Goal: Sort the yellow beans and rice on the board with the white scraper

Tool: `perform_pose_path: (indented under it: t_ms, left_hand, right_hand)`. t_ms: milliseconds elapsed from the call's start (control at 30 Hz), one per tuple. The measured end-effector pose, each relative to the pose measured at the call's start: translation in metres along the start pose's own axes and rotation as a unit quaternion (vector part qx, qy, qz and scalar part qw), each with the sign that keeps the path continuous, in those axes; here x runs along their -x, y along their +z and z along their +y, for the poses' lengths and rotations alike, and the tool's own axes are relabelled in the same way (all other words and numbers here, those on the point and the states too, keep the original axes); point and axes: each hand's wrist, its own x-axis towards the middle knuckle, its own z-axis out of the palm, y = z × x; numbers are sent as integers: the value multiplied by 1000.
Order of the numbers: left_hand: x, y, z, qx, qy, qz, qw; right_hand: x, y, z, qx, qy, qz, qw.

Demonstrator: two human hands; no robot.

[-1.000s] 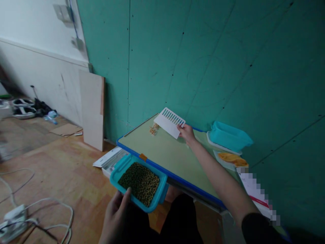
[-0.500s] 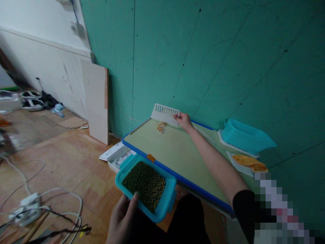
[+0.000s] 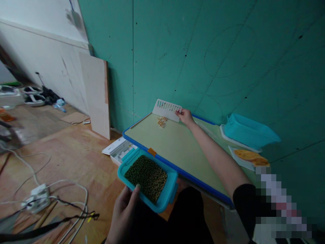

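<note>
My left hand (image 3: pixel 127 206) grips the near rim of a turquoise plastic container (image 3: pixel 162 203), thumb over the edge. Inside it lie dark green beans (image 3: pixel 143 169) on the left and tan beans (image 3: pixel 158 183) on the right. The container is at the near edge of a table (image 3: pixel 177 145) with a pale green top and blue edging. At the far side of the table, my right hand (image 3: pixel 185 117) pinches the right end of a white slotted plastic scraper (image 3: pixel 165 110), which stands tilted on its long edge. Just in front of the scraper is a small pile of tan beans (image 3: pixel 161 122).
A turquoise bin (image 3: pixel 251 130) and an orange-yellow cloth-like item (image 3: pixel 250 157) on a white tray lie at the table's right end. A green wall (image 3: pixel 165 51) rises behind. Cables and a power strip (image 3: pixel 39 198) are on the floor at left; a board (image 3: pixel 95 95) leans there.
The camera view has shifted slightly, moving the scene a little. Both hands keep their holds on the container and the scraper; the bean pile looks much the same.
</note>
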Motion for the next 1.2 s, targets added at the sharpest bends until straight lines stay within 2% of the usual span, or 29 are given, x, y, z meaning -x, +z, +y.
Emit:
perform_pose_path:
  t_ms: [167,333,533,667,833,1200]
  left_hand:
    - [-1,-2,-1,-5,-10,-1,1000]
    - [-3,-4,-5,-18,-6,6,1000]
    - [-2,1,1,4,-12,15,1000]
    - [0,6,6,22,-24,20,999]
    - [0,6,4,39,-33,20,999]
    - [0,10,17,-2,-17,36,999]
  right_hand:
    - [2,2,0,-31,2,-25,999]
    - [2,4,-2,-28,7,-17,999]
    - [2,4,5,-41,-22,-50,998]
    - [2,2,10,-5,-56,-37,998]
    - [8,1,8,51,-86,-26,995]
    - [28,-2,5,25,-109,-18,994]
